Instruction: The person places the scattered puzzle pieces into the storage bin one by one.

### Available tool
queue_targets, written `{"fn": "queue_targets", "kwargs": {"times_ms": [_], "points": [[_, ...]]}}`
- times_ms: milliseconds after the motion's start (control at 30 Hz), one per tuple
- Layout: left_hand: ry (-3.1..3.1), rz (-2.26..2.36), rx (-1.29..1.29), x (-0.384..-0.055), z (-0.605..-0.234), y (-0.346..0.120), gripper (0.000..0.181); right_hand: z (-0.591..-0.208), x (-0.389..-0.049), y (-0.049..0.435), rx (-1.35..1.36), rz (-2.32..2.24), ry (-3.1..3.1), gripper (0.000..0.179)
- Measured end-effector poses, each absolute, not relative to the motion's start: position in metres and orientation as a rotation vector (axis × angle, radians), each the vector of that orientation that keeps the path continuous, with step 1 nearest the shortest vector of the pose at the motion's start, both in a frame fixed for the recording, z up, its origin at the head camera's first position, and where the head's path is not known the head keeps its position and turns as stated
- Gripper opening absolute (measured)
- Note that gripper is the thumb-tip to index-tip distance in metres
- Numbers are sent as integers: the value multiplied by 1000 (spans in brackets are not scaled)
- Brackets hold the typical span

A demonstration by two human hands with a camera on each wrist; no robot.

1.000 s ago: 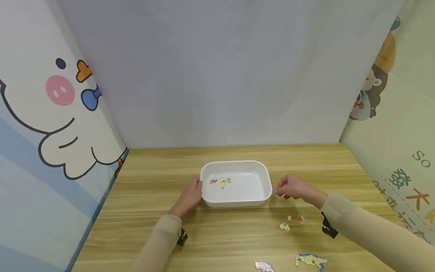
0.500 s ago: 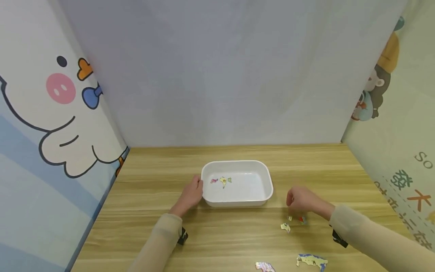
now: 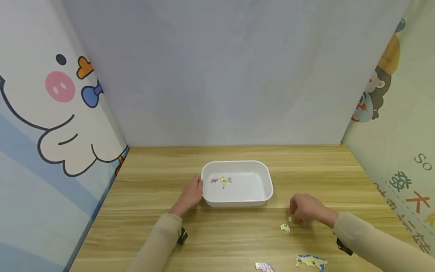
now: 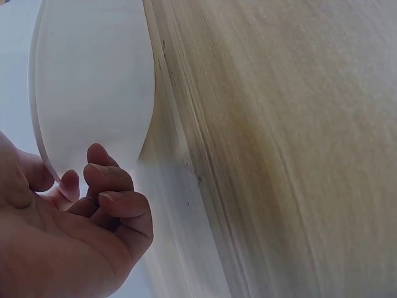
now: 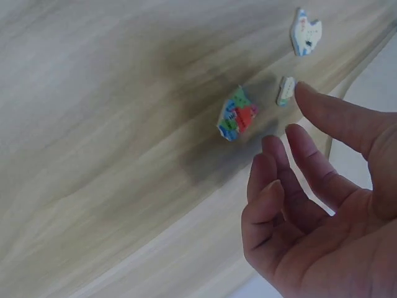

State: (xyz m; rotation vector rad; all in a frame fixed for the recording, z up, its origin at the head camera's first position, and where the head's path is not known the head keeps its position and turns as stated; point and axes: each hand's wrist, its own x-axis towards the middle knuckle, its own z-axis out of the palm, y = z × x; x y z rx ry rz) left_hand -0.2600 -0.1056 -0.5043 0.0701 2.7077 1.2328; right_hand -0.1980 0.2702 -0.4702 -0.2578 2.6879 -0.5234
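In the head view, my left hand (image 3: 190, 193) holds the left end of a white rectangular tray (image 3: 236, 204). The left wrist view shows thumb and index finger pinching its rim, the other fingers curled below. Inside the tray lie a pink puzzle piece (image 3: 213, 181), a yellow one (image 3: 223, 181) and a pale green one (image 3: 229, 180). Right of the tray, my right hand (image 3: 307, 206) hovers low over the table, thumb and fingers apart with nothing between them. Beneath are a red, green and blue puzzle piece (image 5: 237, 116), a tiny pale piece (image 5: 286, 91) and a larger pale piece (image 5: 306, 34).
Nearer the front of the wood-grain table (image 3: 217, 241) lie a yellow and blue puzzle piece (image 3: 311, 261) and a pinkish one (image 3: 264, 266). A plain pale curtain (image 3: 224, 75) closes off the back, with printed cartoon panels left and right.
My right hand has moved from beside the tray's right end, rightward and toward me, to over the small puzzle pieces. The left hand and the tray have stayed put.
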Motion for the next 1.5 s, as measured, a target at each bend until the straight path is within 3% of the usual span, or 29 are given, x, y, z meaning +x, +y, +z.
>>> {"fn": "queue_targets", "kwargs": {"times_ms": [267,867,1200,1500], "points": [[2721,1223,79,-258,-504,-105,17,-484,-193,268,-383,-559,2732,26],[2727,1200,69,-258,-500,-104,18,-488,-195,270,-652,-525,2798,22],[2748,1183,85,-258,-498,-103,17,-482,-197,271,-654,-559,2750,23],[2757,1177,86,-257,-497,-103,17,-479,-200,274,-445,-598,2630,13]]}}
